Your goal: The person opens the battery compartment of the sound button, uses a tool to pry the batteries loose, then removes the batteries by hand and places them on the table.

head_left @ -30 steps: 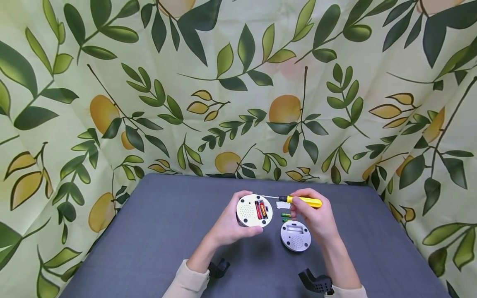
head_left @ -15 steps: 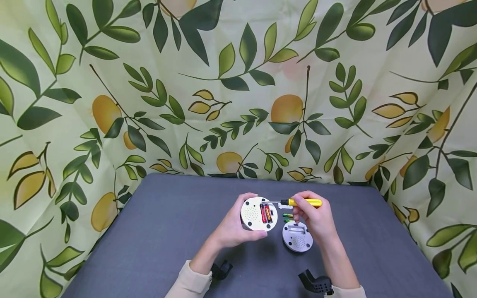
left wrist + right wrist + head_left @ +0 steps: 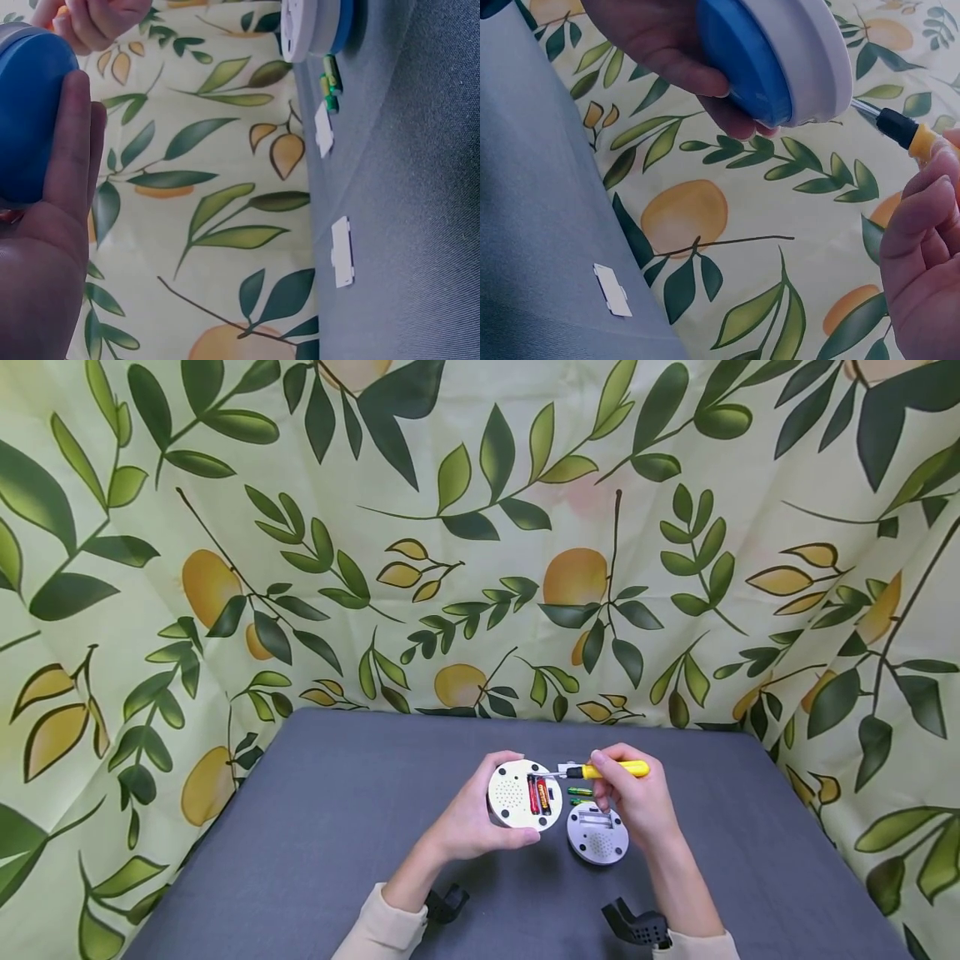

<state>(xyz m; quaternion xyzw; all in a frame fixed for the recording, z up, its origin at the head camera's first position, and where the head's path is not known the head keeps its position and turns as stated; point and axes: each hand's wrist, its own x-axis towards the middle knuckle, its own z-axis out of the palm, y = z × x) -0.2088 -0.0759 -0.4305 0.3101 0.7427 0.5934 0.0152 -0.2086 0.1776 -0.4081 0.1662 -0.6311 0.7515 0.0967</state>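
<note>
My left hand (image 3: 468,814) holds a round device (image 3: 508,795) by its rim, its white underside facing up. The blue other side of the device (image 3: 34,112) appears in the left wrist view. Two red batteries (image 3: 538,796) lie side by side in its uncovered compartment. My right hand (image 3: 637,797) grips a screwdriver (image 3: 618,770) with a yellow handle and black collar. The screwdriver's metal shaft points left, and its tip is at the top end of the batteries. In the right wrist view, the tip is hidden behind the device's white edge (image 3: 817,60).
A second round device (image 3: 597,837) lies on the grey table, underside up, its compartment without batteries. Beyond it lie two green batteries (image 3: 580,792). Two white battery covers, one nearer (image 3: 343,251) and one by the batteries (image 3: 324,129), lie on the cloth. Leaf-patterned fabric hangs behind.
The screwdriver tip has gone from beyond the device's upper rim to the top end of the battery compartment. My left hand has shifted the device slightly right and down.
</note>
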